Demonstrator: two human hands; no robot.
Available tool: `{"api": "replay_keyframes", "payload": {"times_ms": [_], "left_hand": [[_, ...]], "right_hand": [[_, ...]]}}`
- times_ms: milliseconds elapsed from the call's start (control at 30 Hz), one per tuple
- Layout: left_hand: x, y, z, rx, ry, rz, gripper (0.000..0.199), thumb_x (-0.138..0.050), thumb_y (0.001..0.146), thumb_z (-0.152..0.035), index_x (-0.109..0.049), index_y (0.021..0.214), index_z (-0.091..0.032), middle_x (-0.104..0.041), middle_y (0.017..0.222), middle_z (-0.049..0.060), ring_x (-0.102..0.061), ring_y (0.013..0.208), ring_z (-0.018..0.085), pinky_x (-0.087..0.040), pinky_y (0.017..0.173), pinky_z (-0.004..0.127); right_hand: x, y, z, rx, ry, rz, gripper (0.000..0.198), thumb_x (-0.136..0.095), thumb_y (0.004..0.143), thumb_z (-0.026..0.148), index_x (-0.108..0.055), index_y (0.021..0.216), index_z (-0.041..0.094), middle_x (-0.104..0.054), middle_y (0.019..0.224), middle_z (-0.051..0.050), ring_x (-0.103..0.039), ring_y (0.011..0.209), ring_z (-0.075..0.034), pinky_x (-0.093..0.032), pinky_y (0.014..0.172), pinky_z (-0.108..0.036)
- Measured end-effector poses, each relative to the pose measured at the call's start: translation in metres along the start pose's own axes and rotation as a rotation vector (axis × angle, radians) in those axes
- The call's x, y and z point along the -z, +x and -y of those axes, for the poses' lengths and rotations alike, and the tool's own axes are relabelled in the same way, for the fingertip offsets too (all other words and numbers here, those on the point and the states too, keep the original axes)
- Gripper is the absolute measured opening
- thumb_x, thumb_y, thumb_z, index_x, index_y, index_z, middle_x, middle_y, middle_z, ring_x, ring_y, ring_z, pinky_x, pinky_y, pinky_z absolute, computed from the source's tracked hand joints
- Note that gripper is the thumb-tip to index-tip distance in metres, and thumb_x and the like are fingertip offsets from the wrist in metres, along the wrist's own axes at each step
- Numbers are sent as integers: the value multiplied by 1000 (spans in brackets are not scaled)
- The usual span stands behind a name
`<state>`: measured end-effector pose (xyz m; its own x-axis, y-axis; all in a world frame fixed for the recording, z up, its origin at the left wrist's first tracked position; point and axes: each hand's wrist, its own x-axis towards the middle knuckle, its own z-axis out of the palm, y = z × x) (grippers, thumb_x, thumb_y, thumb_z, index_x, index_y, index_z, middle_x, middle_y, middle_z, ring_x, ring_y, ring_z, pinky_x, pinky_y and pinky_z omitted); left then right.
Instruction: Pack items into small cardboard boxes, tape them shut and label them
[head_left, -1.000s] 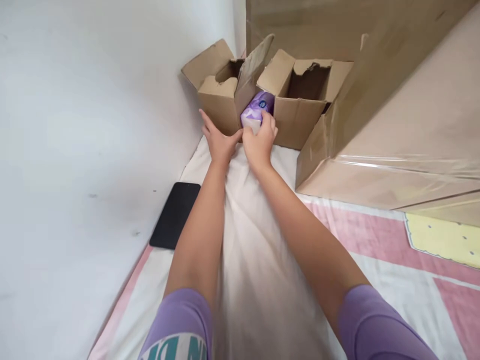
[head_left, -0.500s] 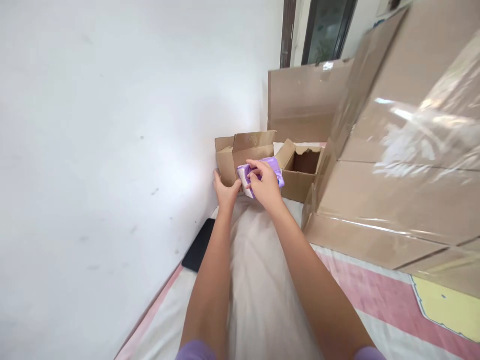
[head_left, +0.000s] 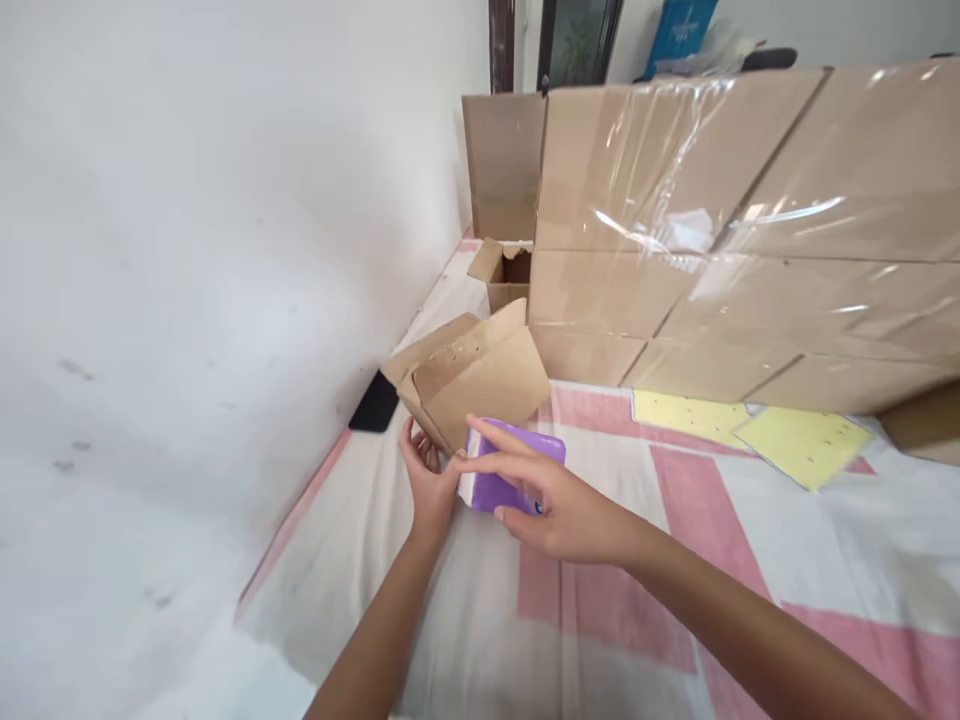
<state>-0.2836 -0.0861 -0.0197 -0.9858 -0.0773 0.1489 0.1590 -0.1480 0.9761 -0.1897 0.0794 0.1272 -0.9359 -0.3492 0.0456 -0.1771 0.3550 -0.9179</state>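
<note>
A soft purple packet (head_left: 504,490) with a white end lies under my right hand (head_left: 536,490). The fingers of that hand stretch over the packet's top and the thumb presses its near side. My left hand (head_left: 431,480) grips the lower edge of an open cardboard box (head_left: 487,385), which tilts with its flaps raised. Some of its fingers are behind the box's edge, and its thumb is close to the packet's white end. The packet is beside the box's near side.
Large taped cartons (head_left: 622,200) stand along the back and right. A smaller open box (head_left: 508,285) sits beyond. Near the white wall (head_left: 187,300) lies a flat black object (head_left: 375,402). Yellow pieces (head_left: 806,440) rest on the pink-and-white sheet (head_left: 600,610).
The view has swung right. My hands have brought the box and the purple packet nearer, away from the smaller box. The box is now tilted and turned.
</note>
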Motion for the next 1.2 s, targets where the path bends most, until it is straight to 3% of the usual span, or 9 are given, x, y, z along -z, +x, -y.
{"api": "replay_keyframes", "payload": {"times_ms": [233, 433, 533, 667, 733, 900, 967, 1067, 1200], "left_hand": [[11, -69, -1, -135, 150, 231, 106, -85, 68, -45, -23, 153, -29, -39, 151, 16, -43, 144, 32, -40, 119, 49], [14, -63, 10, -219, 189, 286, 111, -87, 65, -40, -23, 154, -26, -38, 151, 18, -41, 144, 32, -35, 121, 50], [15, -58, 14, -213, 171, 305, 113, -88, 63, -43, -23, 154, -27, -38, 150, 16, -42, 142, 31, -35, 120, 49], [15, -58, 14, -208, 138, 360, 119, -88, 59, -48, -21, 155, -27, -40, 145, 16, -48, 136, 30, -39, 116, 48], [15, -59, 14, -210, 131, 383, 120, -88, 59, -49, -20, 156, -26, -41, 143, 16, -50, 133, 29, -40, 116, 48], [17, -63, 14, -203, 125, 413, 116, -87, 60, -47, -24, 155, -28, -43, 142, 13, -51, 133, 29, -38, 117, 49], [17, -62, 15, -202, 120, 420, 115, -87, 61, -46, -24, 155, -29, -43, 143, 13, -49, 135, 30, -38, 118, 49], [17, -59, 15, -189, 110, 435, 114, -86, 61, -46, -24, 155, -30, -43, 143, 13, -48, 136, 30, -37, 118, 49], [17, -56, 16, -165, 104, 466, 115, -86, 60, -49, -23, 155, -32, -41, 145, 13, -47, 138, 31, -36, 120, 50]], "right_hand": [[-34, -84, -17, 81, -240, -474, 41, -57, 95, 27, -64, 133, 39, -39, 164, 2, -19, 159, -28, -27, 127, -60], [-42, -139, -51, -172, -557, -631, 111, -78, 77, 50, -12, 164, 30, -1, 172, -11, 3, 160, -35, -18, 128, -62], [-39, -148, -64, -243, -464, -770, 117, -76, 77, 48, -1, 164, 26, -5, 171, -15, -4, 160, -34, -24, 127, -55], [-38, -159, -61, -203, -352, -687, 103, -73, 78, 37, -16, 162, 27, -34, 157, -16, -41, 146, -33, -37, 121, -50], [-40, -169, -50, -202, -439, -703, 96, -73, 77, 32, -23, 160, 28, -35, 155, -15, -45, 143, -32, -41, 118, -49], [-30, -202, -20, -342, -808, -611, 89, -70, 75, 18, -37, 157, 31, -22, 167, -13, -17, 154, -43, -32, 119, -61], [-15, -217, -18, -299, -712, -468, 96, -72, 76, 23, -29, 160, 35, -13, 172, -9, -9, 158, -40, -31, 121, -59], [13, -238, -28, -279, -572, -537, 99, -69, 81, 39, -16, 164, 33, -7, 174, -8, 3, 160, -34, -23, 124, -58], [30, -248, -47, -584, -676, -347, 113, -76, 69, 41, -18, 165, 27, -10, 173, -13, 13, 158, -41, 5, 122, -70]]}}
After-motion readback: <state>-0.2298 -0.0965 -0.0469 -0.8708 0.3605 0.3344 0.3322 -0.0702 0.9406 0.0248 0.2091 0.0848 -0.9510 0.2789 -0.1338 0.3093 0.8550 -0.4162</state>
